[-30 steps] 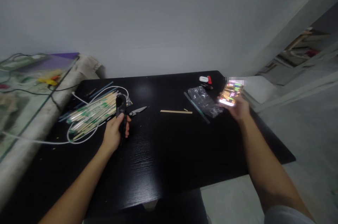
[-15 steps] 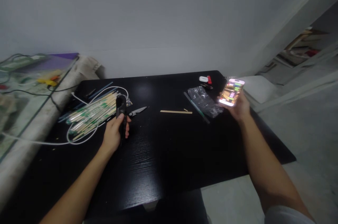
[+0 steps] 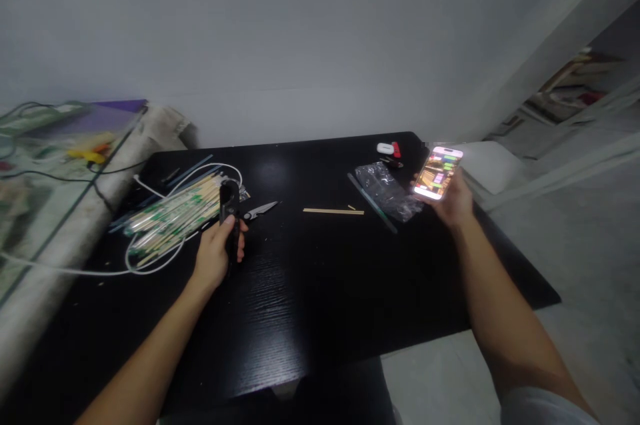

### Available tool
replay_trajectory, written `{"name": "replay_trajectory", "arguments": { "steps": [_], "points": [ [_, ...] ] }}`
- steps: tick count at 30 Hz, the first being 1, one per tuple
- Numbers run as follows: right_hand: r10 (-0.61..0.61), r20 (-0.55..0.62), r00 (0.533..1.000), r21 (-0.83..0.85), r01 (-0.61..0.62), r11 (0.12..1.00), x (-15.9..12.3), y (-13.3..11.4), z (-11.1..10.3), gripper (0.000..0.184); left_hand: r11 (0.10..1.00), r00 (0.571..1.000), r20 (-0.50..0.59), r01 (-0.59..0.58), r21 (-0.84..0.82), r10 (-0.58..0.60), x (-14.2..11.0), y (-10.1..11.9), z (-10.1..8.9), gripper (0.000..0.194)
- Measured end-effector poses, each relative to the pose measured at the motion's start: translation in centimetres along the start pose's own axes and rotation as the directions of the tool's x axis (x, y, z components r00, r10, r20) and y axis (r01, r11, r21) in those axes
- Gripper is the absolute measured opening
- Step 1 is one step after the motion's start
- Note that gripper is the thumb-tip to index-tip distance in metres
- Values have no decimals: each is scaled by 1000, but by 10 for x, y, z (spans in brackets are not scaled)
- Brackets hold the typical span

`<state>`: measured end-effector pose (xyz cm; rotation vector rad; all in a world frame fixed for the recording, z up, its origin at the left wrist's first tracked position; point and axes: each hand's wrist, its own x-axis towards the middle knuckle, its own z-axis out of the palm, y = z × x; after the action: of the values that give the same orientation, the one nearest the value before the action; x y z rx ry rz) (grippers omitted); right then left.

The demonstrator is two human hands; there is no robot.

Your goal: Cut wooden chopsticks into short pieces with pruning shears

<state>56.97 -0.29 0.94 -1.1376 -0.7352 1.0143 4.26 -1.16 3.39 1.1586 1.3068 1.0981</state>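
Observation:
My left hand (image 3: 216, 248) is closed around a black handheld object (image 3: 229, 201) with a rounded hole near its top; its exact kind I cannot tell. Just right of that hand, a small silver folding-knife blade (image 3: 261, 210) lies on the black table. My right hand (image 3: 456, 201) holds a lit smartphone (image 3: 438, 173), screen up and tilted, at the table's right edge. Between the hands lie thin wooden sticks (image 3: 333, 211) and a short broken piece (image 3: 352, 207). Next to the phone is a crumpled clear plastic bag (image 3: 387, 188) with a dark greenish strip (image 3: 373, 203) along it.
Plastic packs of wooden sticks (image 3: 175, 215) and a looped white cable (image 3: 100, 273) lie at the left. A white earphone case (image 3: 385, 148) and a red item (image 3: 397, 150) sit at the back right. A glass-topped surface (image 3: 55, 201) borders the table's left side; a wall stands behind.
The view has shifted very slightly. Both hands keep their hold and stay in nearly the same places.

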Motion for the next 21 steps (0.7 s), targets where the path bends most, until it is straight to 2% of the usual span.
{"name": "replay_trajectory", "arguments": {
  "steps": [4, 9, 21],
  "points": [
    [-14, 8, 1000, -8, 14, 1000, 2, 4, -4, 53, 1000, 1000, 2, 10, 0, -10, 1, -2, -1, 40],
    [-9, -41, 999, 20, 10, 1000, 4, 8, -8, 40, 1000, 1000, -2, 8, -8, -8, 1, -3, -1, 40],
    [15, -26, 1000, 31, -14, 999, 2, 6, -6, 37, 1000, 1000, 7, -4, -6, 4, 2, -5, -1, 40]
  ]
}}
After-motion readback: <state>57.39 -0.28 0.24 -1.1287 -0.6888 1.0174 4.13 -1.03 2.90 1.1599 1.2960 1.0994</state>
